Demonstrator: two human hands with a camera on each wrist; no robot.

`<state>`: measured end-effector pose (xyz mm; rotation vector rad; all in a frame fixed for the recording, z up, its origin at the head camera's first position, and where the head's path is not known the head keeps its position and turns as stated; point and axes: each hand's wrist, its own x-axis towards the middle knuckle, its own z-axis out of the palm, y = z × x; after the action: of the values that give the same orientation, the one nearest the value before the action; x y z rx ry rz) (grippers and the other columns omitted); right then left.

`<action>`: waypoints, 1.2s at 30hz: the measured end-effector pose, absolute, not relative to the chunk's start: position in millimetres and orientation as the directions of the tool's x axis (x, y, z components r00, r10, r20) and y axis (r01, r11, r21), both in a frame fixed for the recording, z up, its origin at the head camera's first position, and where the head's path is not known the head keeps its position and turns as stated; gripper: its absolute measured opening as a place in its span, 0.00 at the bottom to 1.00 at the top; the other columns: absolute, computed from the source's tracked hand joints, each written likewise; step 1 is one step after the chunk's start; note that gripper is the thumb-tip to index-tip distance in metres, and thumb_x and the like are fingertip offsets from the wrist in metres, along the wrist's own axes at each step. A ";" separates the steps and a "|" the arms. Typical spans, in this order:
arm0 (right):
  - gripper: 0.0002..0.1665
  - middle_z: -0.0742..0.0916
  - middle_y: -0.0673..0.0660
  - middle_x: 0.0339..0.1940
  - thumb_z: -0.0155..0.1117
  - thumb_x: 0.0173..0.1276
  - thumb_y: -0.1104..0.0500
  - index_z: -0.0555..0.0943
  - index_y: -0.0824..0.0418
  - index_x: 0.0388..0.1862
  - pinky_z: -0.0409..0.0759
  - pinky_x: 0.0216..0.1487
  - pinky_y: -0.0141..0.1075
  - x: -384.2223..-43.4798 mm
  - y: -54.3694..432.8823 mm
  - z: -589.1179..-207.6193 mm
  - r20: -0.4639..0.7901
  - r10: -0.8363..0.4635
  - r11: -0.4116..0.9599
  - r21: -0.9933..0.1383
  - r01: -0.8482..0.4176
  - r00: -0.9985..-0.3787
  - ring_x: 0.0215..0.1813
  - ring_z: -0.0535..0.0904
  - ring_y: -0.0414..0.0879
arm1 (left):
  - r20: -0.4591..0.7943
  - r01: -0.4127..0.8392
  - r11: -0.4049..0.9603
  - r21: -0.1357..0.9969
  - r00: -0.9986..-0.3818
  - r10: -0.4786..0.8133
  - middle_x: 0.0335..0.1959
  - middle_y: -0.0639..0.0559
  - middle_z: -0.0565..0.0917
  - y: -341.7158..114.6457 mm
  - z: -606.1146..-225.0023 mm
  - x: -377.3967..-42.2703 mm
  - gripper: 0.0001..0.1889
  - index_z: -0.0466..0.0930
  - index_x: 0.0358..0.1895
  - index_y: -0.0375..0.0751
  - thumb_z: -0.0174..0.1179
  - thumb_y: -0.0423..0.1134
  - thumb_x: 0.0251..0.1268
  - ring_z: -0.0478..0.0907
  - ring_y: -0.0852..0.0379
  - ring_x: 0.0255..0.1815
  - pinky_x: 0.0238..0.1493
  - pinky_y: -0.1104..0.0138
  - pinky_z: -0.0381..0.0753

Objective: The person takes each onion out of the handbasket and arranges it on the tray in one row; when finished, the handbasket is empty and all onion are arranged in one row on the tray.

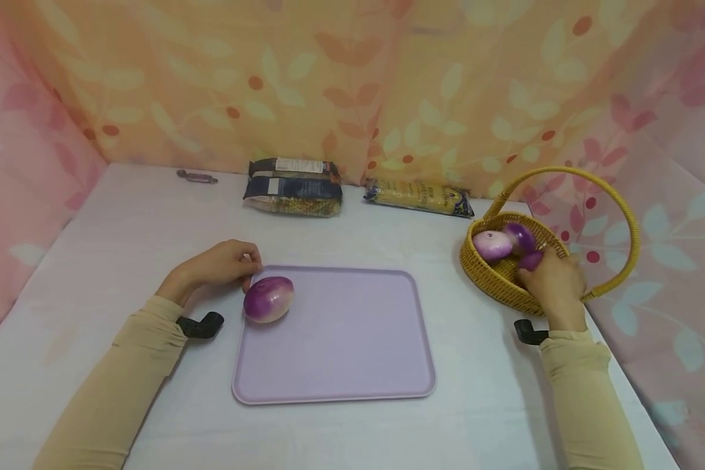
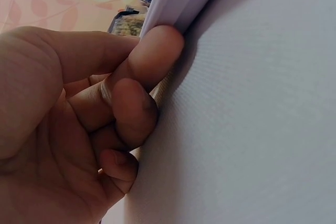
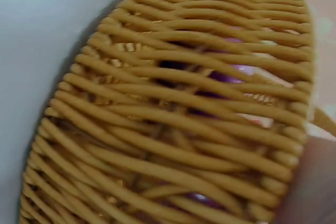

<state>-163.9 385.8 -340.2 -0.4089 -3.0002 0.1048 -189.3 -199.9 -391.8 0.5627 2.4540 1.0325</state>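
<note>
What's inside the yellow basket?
Inside the basket, two purplish vegetables show, plus a third one partly covered by the right hand. Whatever lies beneath that hand can't be seen.

All 3 views are lit rather dimly by soft, diffuse light. A faint shadow is cast on the white table (image 1: 470,391) just left of the right sleeve (image 1: 590,398), and a small highlight is carried by the purple onion (image 1: 268,299) at the left. In the left wrist view, the left hand (image 2: 68,111) is rendered fairly crisply, its fingertips shaded, while the far curtain (image 2: 42,11) is softened. In the right wrist view, the basket (image 3: 173,142) is slightly blurred, and the right hand (image 3: 314,187) is badly blurred.
</note>
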 end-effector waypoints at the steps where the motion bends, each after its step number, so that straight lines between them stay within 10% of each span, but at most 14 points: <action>1: 0.39 0.69 0.89 0.50 0.58 0.65 0.47 0.64 0.79 0.59 0.71 0.39 0.68 -163.3 384.1 -339.4 0.135 0.274 0.960 -0.107 0.260 -0.952 0.46 0.69 0.83 | -0.216 0.205 0.643 0.738 -0.831 0.513 0.17 0.51 0.82 -199.4 -391.4 -189.1 0.07 0.78 0.37 0.37 0.53 0.36 0.72 0.72 0.59 0.23 0.30 0.69 0.69; 12: 0.38 0.75 0.78 0.61 0.48 0.73 0.43 0.60 0.69 0.70 0.69 0.57 0.68 -153.7 330.1 -308.8 0.297 0.175 0.943 -0.324 0.074 -0.939 0.58 0.72 0.76 | -0.219 0.207 0.648 0.733 -0.830 0.513 0.18 0.51 0.82 -199.4 -389.3 -189.2 0.07 0.78 0.38 0.38 0.53 0.37 0.71 0.72 0.59 0.23 0.30 0.68 0.68; 18: 0.30 0.77 0.71 0.64 0.53 0.74 0.49 0.68 0.65 0.68 0.68 0.63 0.62 -143.1 268.1 -308.6 0.255 -0.139 0.923 -0.316 -0.218 -0.957 0.64 0.73 0.68 | -0.213 0.202 0.631 0.749 -0.829 0.518 0.17 0.51 0.82 -200.4 -391.1 -189.9 0.07 0.78 0.38 0.37 0.53 0.36 0.71 0.72 0.59 0.23 0.30 0.69 0.68; 25: 0.27 0.84 0.60 0.59 0.56 0.74 0.45 0.74 0.56 0.65 0.77 0.58 0.51 -133.9 211.1 -338.1 0.086 -0.414 0.854 -0.308 -0.419 -0.906 0.57 0.82 0.57 | -0.207 0.205 0.625 0.753 -0.829 0.520 0.18 0.51 0.83 -198.9 -394.7 -189.4 0.06 0.78 0.38 0.37 0.54 0.36 0.70 0.72 0.60 0.23 0.30 0.70 0.68; 36: 0.38 0.81 0.60 0.58 0.72 0.59 0.50 0.73 0.56 0.67 0.80 0.53 0.48 -125.5 170.6 -362.4 0.144 -0.592 0.749 -0.265 -0.607 -0.793 0.52 0.83 0.54 | -0.206 0.204 0.640 0.740 -0.838 0.506 0.17 0.51 0.82 -197.7 -392.2 -188.7 0.06 0.78 0.38 0.37 0.55 0.37 0.71 0.71 0.60 0.22 0.29 0.69 0.67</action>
<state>-125.5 170.6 -362.4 0.9919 -2.8898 0.4659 -188.7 -197.7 -392.2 0.5616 2.4655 1.0428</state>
